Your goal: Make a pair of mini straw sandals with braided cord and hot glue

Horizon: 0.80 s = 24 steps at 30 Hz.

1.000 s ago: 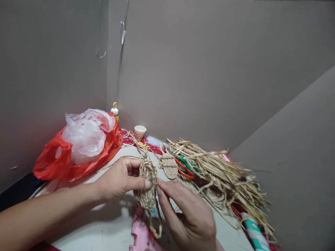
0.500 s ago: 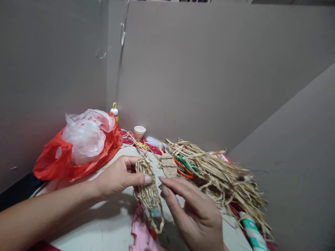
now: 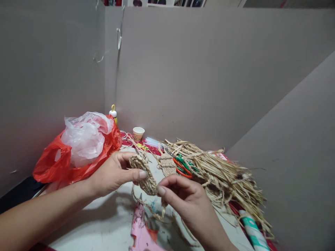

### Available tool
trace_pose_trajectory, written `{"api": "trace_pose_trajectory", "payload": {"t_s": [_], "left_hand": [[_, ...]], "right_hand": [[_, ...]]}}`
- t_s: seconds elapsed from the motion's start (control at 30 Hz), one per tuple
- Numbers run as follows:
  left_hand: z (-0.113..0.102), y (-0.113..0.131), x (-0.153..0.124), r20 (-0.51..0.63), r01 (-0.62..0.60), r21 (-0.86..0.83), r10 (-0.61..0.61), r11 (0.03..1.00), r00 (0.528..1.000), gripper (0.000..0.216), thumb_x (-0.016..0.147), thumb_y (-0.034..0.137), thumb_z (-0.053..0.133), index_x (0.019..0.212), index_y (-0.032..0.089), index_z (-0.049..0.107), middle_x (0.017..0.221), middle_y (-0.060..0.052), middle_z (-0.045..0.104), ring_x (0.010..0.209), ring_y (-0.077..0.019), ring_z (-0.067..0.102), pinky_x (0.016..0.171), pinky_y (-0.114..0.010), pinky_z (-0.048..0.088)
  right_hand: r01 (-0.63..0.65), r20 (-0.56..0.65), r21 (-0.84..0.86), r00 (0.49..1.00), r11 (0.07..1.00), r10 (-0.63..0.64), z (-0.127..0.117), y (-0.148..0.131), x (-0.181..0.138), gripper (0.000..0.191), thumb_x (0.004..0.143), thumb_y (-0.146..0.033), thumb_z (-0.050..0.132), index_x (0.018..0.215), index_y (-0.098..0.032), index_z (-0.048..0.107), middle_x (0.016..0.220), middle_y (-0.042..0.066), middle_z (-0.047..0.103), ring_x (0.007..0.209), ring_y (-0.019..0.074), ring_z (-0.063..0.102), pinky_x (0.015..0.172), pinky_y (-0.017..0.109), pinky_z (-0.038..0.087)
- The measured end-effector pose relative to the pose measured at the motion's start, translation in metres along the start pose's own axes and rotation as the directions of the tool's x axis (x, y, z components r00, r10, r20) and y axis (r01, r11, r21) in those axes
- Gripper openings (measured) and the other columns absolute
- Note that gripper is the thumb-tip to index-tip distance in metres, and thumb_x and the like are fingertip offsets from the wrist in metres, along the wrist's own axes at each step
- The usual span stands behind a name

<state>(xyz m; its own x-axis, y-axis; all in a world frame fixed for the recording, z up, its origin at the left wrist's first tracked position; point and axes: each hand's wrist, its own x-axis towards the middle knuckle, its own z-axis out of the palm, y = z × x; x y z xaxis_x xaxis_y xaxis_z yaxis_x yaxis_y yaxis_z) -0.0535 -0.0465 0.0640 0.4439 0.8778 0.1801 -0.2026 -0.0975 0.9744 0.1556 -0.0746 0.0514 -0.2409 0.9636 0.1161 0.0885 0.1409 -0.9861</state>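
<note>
My left hand (image 3: 111, 176) grips a small oval piece coiled from straw braid (image 3: 144, 178), with the thumb across its face. At the lower right end of that piece, my right hand (image 3: 187, 202) pinches the loose straw braid (image 3: 154, 214), which hangs in a loop below; the exact spot between the fingertips is partly hidden. Underneath lies a pink glue gun (image 3: 142, 230), its metal nozzle pointing up. Just beyond my hands rests another oval woven straw piece (image 3: 167, 164), next to scissors with orange handles (image 3: 182, 170) and green-handled scissors (image 3: 186, 160).
A heap of dry straw strips (image 3: 217, 174) covers the table's right side, with a green-and-white roll (image 3: 252, 228) in front. To the left sits a red plastic bag (image 3: 52, 160) topped with clear plastic. A paper cup (image 3: 138, 134) and bottle (image 3: 113, 114) stand by the grey partition (image 3: 196, 76).
My right hand has moved left and up to the oval piece and taken hold of the braid. The piece has turned and tilted in my left hand. The glue gun shows more.
</note>
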Motion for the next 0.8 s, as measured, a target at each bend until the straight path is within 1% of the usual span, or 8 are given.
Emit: {"api": "trace_pose_trajectory", "payload": {"t_s": [0.07,0.2,0.37,0.57,0.67,0.8], "left_hand": [[0.001,0.000,0.000,-0.009,-0.008,0.005,0.008,1.000,1.000,0.011,0.076,0.022,0.075,0.077,0.013,0.070,0.069,-0.001,0.066,0.062,-0.0103,0.057,0.060,-0.022,0.046],[0.004,0.001,-0.001,0.003,-0.032,-0.017,0.032,0.999,0.999,0.006,0.077,0.018,0.074,0.078,0.013,0.072,0.070,-0.001,0.068,0.065,-0.0111,0.061,0.062,-0.022,0.048],[0.006,0.000,-0.001,0.000,-0.037,-0.034,0.037,0.999,0.999,0.005,0.078,0.018,0.074,0.080,0.014,0.073,0.074,-0.002,0.070,0.069,-0.0124,0.064,0.066,-0.023,0.052],[0.009,-0.001,-0.002,-0.013,-0.025,-0.022,0.025,0.999,1.000,0.008,0.074,0.021,0.077,0.077,0.014,0.072,0.073,-0.002,0.071,0.068,-0.0134,0.065,0.066,-0.025,0.052],[0.007,-0.003,-0.001,-0.013,-0.003,-0.006,0.003,1.000,1.000,0.008,0.074,0.020,0.077,0.077,0.014,0.073,0.071,-0.002,0.070,0.066,-0.0115,0.062,0.064,-0.023,0.049],[0.002,-0.007,0.002,-0.004,0.047,-0.029,-0.047,0.998,0.999,0.011,0.074,0.022,0.077,0.079,0.013,0.073,0.072,-0.003,0.069,0.066,-0.0112,0.059,0.063,-0.023,0.047]], "right_hand": [[-0.026,0.016,0.023,1.000,0.999,0.026,-0.002,0.001,0.000,0.019,0.075,-0.033,0.078,0.067,-0.018,0.068,0.057,-0.003,0.060,0.052,0.0098,0.052,0.050,0.020,0.042],[-0.099,0.049,0.085,0.994,0.991,0.095,-0.006,0.004,0.001,0.022,0.071,-0.034,0.081,0.068,-0.017,0.067,0.054,-0.005,0.055,0.049,0.0088,0.047,0.048,0.020,0.041],[-0.144,0.106,0.122,0.986,0.982,0.131,-0.008,0.004,0.002,0.025,0.072,-0.035,0.081,0.066,-0.016,0.065,0.052,-0.006,0.054,0.047,0.0077,0.046,0.047,0.019,0.039],[-0.247,0.161,0.193,0.963,0.950,0.217,-0.005,0.004,0.006,0.028,0.067,-0.034,0.084,0.062,-0.015,0.063,0.048,-0.007,0.051,0.043,0.0053,0.041,0.043,0.016,0.034],[-0.287,0.189,0.222,0.950,0.932,0.247,-0.002,0.007,0.009,0.031,0.066,-0.036,0.083,0.063,-0.017,0.060,0.046,-0.008,0.048,0.040,0.0055,0.039,0.040,0.015,0.035],[-0.289,0.223,0.269,0.947,0.919,0.233,-0.003,0.011,0.014,0.034,0.065,-0.036,0.085,0.067,-0.019,0.055,0.052,-0.009,0.047,0.043,0.0062,0.039,0.039,0.016,0.039]]}}
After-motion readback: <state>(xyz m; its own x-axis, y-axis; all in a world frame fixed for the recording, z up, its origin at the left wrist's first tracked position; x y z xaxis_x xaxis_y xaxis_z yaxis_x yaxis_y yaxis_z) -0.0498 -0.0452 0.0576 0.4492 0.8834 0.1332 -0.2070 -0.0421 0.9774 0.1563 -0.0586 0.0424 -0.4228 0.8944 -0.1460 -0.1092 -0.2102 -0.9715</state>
